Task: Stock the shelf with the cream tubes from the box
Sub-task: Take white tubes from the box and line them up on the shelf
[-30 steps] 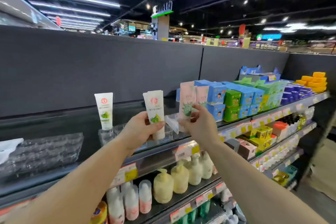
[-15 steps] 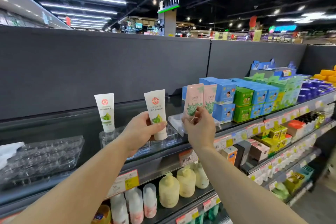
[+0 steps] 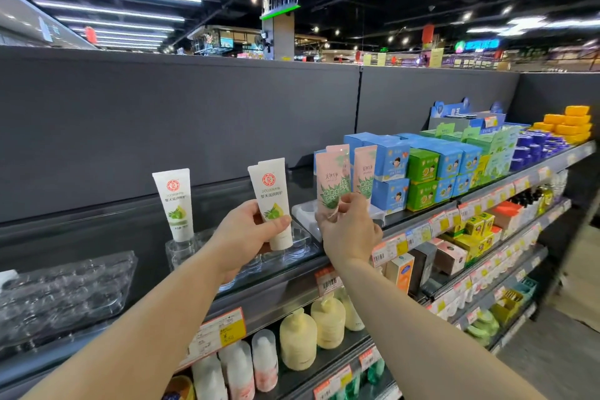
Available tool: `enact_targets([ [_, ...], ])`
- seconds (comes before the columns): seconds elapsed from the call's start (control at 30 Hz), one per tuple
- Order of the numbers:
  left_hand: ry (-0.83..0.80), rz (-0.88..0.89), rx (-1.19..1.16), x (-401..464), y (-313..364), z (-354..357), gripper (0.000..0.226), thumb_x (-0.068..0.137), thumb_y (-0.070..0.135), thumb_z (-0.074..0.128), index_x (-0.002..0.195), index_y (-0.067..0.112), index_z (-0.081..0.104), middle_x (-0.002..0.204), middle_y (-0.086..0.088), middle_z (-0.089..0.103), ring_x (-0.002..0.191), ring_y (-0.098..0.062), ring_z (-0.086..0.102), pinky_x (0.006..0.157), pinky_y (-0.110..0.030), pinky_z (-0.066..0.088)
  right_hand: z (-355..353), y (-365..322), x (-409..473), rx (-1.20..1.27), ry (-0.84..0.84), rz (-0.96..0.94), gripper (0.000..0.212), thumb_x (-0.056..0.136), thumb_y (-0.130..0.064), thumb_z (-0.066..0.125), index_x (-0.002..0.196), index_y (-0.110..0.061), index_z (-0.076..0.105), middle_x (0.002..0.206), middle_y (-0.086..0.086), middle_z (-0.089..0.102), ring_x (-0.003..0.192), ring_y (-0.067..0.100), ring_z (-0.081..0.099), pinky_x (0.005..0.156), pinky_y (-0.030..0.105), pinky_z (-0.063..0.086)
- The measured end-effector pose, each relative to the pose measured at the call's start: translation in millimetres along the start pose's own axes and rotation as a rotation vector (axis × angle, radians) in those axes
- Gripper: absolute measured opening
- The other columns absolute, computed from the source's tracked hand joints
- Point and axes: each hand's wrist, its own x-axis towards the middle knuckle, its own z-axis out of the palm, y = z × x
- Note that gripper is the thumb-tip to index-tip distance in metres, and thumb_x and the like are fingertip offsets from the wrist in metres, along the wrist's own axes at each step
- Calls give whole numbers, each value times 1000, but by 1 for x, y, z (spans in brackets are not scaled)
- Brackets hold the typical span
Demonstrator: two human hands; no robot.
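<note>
One white cream tube stands cap-down in the clear tray on the top shelf. Left hand is closed round a second white tube, just above the tray. Right hand pinches a pink tube beside others. Box not in view; stocking looks barely begun.

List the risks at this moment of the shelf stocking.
1. The left hand holds white tubes upright over the clear tray; set off-centre in a slot, one may tip.
2. The right hand pinches a pink tube low down, close to other pink tubes; a nudge could topple them.
3. A lone white tube stands on its cap nearby; bumping the tray could knock it over.
</note>
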Motion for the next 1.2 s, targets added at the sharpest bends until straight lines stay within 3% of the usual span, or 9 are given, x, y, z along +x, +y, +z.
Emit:
enact_targets([
  [0.17, -15, 17, 4, 5, 3, 5, 38, 87, 20, 68, 122, 22, 55, 113, 9, 64, 101, -14, 64, 76, -29, 58, -3, 3, -1, -60, 5, -17, 42, 78, -41, 75, 108, -28, 49, 104, -9, 65, 107, 17, 55, 99, 39, 28],
  [0.33, -43, 24, -12, 13, 6, 18, 31, 88, 19, 67, 116, 24, 55, 103, 15, 64, 94, -8, 64, 61, -18, 53, -8, 13, -5, -69, -27, -29, 48, 79, -43, 73, 118, -28, 50, 101, -12, 63, 104, 15, 55, 101, 40, 27],
  [0.5, -29, 16, -10, 20, 6, 26, 24, 88, 20, 67, 107, 28, 56, 107, 11, 65, 95, -10, 64, 62, -19, 52, -20, 18, -8, -125, -60, -82, 19, 88, -40, 60, 103, -31, 51, 92, -13, 60, 103, 17, 52, 103, 40, 24],
  [0.63, -33, 24, -7, 23, 8, 27, 20, 88, 20, 67, 100, 32, 55, 100, 16, 63, 91, -6, 63, 58, -15, 50, -26, 19, -4, -76, -65, -123, 15, 89, -36, 57, 102, -29, 57, 94, -12, 61, 102, 16, 50, 98, 36, 25],
  [0.73, -21, 21, 27, 20, 10, 24, 25, 88, 20, 67, 109, 29, 55, 104, 16, 63, 93, -6, 63, 61, -16, 51, -41, 9, 7, 45, -16, -228, 7, 89, -29, 61, 93, -27, 54, 89, -11, 59, 92, 14, 53, 88, 31, 40],
  [0.83, 31, 16, 30, 14, 16, 14, 32, 88, 18, 67, 116, 25, 55, 110, 11, 64, 96, -11, 64, 68, -22, 55, -55, -19, 12, 211, -220, -354, 9, 91, -23, 62, 98, -21, 57, 86, -10, 59, 79, 4, 54, 66, 11, 42],
  [0.97, 119, 9, -65, 0, 22, -2, 20, 88, 21, 65, 108, 26, 63, 111, 6, 69, 93, -12, 70, 77, -31, 58, -40, -47, -4, 89, -692, -490, 42, 84, -28, 72, 122, -25, 55, 94, -14, 60, 84, 5, 57, 73, 19, 48],
  [1.07, 184, 17, -5, -12, 25, -8, 20, 86, 30, 67, 106, 29, 66, 110, 8, 71, 101, -14, 68, 93, -40, 54, -18, -53, -17, 142, -685, -522, 44, 83, -22, 73, 124, -26, 57, 107, -11, 66, 92, 8, 60, 79, 22, 52],
  [1.2, 295, 33, 97, -27, 28, -20, 15, 89, 30, 66, 104, 28, 69, 104, 9, 73, 101, -20, 67, 93, -45, 53, -4, -61, -19, 207, -733, -508, 33, 84, -21, 72, 115, -24, 61, 100, -11, 68, 92, 10, 63, 78, 27, 53],
])
